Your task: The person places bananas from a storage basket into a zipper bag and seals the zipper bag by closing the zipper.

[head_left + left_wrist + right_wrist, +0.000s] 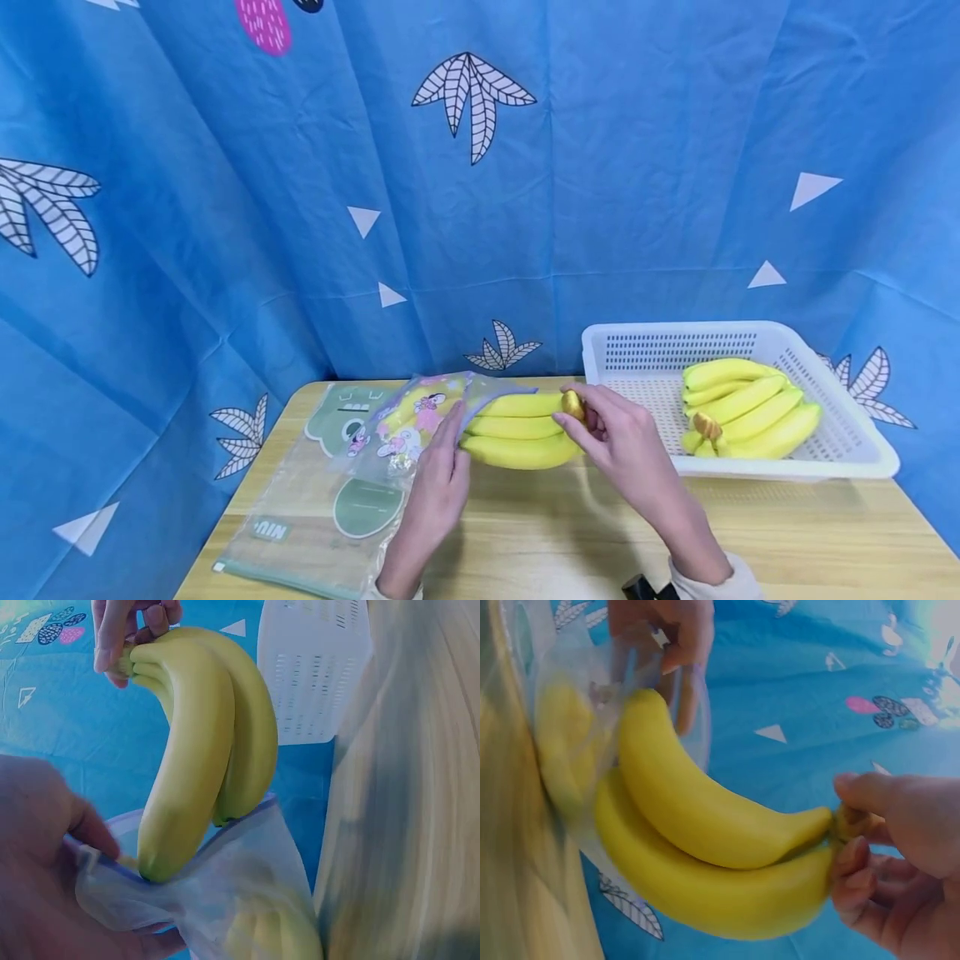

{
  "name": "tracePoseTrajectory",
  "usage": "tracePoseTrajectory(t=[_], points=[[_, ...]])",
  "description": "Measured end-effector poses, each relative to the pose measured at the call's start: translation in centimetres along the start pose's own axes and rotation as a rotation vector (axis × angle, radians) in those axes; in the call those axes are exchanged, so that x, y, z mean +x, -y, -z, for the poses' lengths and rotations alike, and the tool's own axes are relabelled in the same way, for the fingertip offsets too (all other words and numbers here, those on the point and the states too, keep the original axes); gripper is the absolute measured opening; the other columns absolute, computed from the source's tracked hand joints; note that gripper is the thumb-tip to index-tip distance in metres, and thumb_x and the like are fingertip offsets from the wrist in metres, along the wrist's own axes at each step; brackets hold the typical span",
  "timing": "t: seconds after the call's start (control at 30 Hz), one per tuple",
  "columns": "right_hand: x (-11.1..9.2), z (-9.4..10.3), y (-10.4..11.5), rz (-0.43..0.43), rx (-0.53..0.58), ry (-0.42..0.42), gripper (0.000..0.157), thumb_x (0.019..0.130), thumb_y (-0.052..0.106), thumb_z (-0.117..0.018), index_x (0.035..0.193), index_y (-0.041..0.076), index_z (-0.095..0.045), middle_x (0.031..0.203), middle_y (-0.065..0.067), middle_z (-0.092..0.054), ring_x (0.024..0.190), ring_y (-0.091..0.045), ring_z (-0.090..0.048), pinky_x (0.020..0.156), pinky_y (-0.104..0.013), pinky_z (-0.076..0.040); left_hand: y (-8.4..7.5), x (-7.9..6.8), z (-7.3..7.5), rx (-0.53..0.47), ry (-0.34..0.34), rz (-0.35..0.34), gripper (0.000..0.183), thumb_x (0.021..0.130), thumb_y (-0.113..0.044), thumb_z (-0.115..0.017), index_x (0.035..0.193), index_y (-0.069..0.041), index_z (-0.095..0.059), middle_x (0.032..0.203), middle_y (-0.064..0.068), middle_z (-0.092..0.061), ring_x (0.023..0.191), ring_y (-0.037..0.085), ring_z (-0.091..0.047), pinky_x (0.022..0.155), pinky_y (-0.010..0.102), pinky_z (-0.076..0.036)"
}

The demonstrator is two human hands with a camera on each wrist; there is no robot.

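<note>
Loading Step Found Incomplete

The right grip [626, 442] was closed on the stem [573, 406] of a banana bunch [521, 429], whose tips sat at the mouth of a clear bag [427, 417]; the left grip [437, 479] pinched the bag's edge. Judged step: insertion. Next move called for feeding the bunch inward.

head cam up high, facing forward and down; wrist cams close, tipped sideways, both catching bananas [697, 814].
</note>
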State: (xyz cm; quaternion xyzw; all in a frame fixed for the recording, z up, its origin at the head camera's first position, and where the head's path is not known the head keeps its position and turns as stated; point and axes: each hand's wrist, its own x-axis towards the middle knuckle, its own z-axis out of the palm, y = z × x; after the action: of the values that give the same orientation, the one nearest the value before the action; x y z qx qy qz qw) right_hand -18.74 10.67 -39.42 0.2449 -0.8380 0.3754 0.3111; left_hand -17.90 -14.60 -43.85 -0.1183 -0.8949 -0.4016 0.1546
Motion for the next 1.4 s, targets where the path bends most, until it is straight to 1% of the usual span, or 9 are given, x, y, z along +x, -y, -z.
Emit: tracePoseTrajectory(t=[0.1, 0.2, 0.43, 0.57, 0.83, 1.0, 1.17, 1.3, 1.4], points=[[0.0, -0.4, 0.2, -0.006, -0.008, -0.053, 0.026, 0.089, 0.014, -0.081, 0.113, 0.009, -0.072, 0.076, 0.01, -0.052, 0.063, -0.003, -0.048, 0.052, -0.013, -0.041, 0.0, 0.0, -0.1, 0.011, -0.008, 0.003, 0.063, 0.092, 0.002, -0.05, 0.155, 0.0, -0.041, 0.158, 0.017, -0.043, 0.145, 0.038, -0.039, 0.119, 0.053, -0.031], [0.0, -0.8, 0.3, -0.013, 0.006, -0.067, 0.027, 0.088, 0.013, -0.082, 0.112, 0.007, -0.072, 0.077, 0.01, -0.053, 0.063, -0.003, -0.049, 0.053, -0.012, -0.04, 0.0, 0.0, -0.2, 0.007, -0.046, 0.023, 0.06, 0.093, 0.001, -0.05, 0.153, -0.002, -0.045, 0.156, 0.015, -0.046, 0.144, 0.036, -0.042, 0.118, 0.051, -0.033], [-0.4, -1.9, 0.4, 0.013, 0.061, 0.029, 0.033, 0.089, 0.015, -0.081, 0.118, 0.006, -0.07, 0.081, 0.01, -0.054, 0.066, -0.004, -0.05, 0.054, -0.016, -0.045, 0.2, 0.1, -0.3, -0.013, -0.097, 0.054, 0.056, 0.097, 0.005, -0.044, 0.153, -0.001, -0.045, 0.159, 0.014, -0.042, 0.147, 0.036, -0.037, 0.12, 0.053, -0.029], [-0.7, -2.4, 0.4, 0.028, 0.052, 0.059, 0.034, 0.088, 0.015, -0.082, 0.118, 0.007, -0.068, 0.082, 0.008, -0.053, 0.067, -0.003, -0.049, 0.055, -0.017, -0.046, 0.2, 0.2, -0.1, -0.014, -0.113, 0.055, 0.056, 0.098, 0.007, -0.041, 0.153, 0.0, -0.044, 0.16, 0.014, -0.04, 0.148, 0.035, -0.035, 0.12, 0.052, -0.029], [-0.9, -2.7, 0.8, 0.122, -0.048, 0.104, 0.033, 0.088, 0.018, -0.082, 0.116, 0.012, -0.067, 0.083, 0.006, -0.051, 0.067, -0.002, -0.05, 0.057, -0.014, -0.047, -0.1, 0.1, -0.2, 0.048, -0.112, 0.065, 0.055, 0.099, 0.006, -0.041, 0.154, 0.001, -0.042, 0.161, 0.017, -0.037, 0.148, 0.036, -0.034, 0.12, 0.051, -0.029], [-0.9, -2.8, 1.2, 0.162, -0.103, 0.13, 0.034, 0.088, 0.019, -0.082, 0.118, 0.014, -0.067, 0.083, 0.007, -0.05, 0.065, -0.003, -0.049, 0.055, -0.016, -0.047, -0.1, 0.1, -0.4, 0.062, -0.098, 0.047, 0.057, 0.099, 0.007, -0.04, 0.155, 0.0, -0.04, 0.163, 0.016, -0.035, 0.15, 0.035, -0.032, 0.121, 0.053, -0.028], [-0.9, -2.9, 1.3, 0.134, -0.193, 0.114, 0.036, 0.086, 0.016, -0.084, 0.118, 0.012, -0.068, 0.082, 0.005, -0.049, 0.06, -0.005, -0.045, 0.05, -0.017, -0.044, -0.1, 0.1, -0.3, 0.044, -0.088, 0.026, 0.055, 0.099, 0.008, -0.039, 0.153, 0.0, -0.044, 0.16, 0.016, -0.04, 0.148, 0.035, -0.035, 0.119, 0.053, -0.03], [-1.0, -3.0, 1.0, 0.066, -0.262, 0.047, 0.035, 0.085, 0.014, -0.085, 0.116, 0.01, -0.069, 0.081, 0.002, -0.052, 0.056, -0.007, -0.045, 0.047, -0.018, -0.041, -0.3, 0.2, -0.4, 0.021, -0.107, 0.018, 0.051, 0.099, 0.007, -0.042, 0.148, 0.0, -0.051, 0.157, 0.013, -0.046, 0.145, 0.034, -0.041, 0.118, 0.051, -0.033], [-1.1, -3.1, 0.9, 0.023, -0.273, -0.002, 0.033, 0.087, 0.015, -0.084, 0.115, 0.009, -0.069, 0.082, 0.0, -0.053, 0.055, -0.009, -0.045, 0.046, -0.019, -0.042, -0.1, 0.2, -0.5, 0.035, -0.137, 0.0, 0.048, 0.096, 0.006, -0.047, 0.143, 0.001, -0.057, 0.155, 0.012, -0.049, 0.142, 0.036, -0.045, 0.117, 0.049, -0.035]])
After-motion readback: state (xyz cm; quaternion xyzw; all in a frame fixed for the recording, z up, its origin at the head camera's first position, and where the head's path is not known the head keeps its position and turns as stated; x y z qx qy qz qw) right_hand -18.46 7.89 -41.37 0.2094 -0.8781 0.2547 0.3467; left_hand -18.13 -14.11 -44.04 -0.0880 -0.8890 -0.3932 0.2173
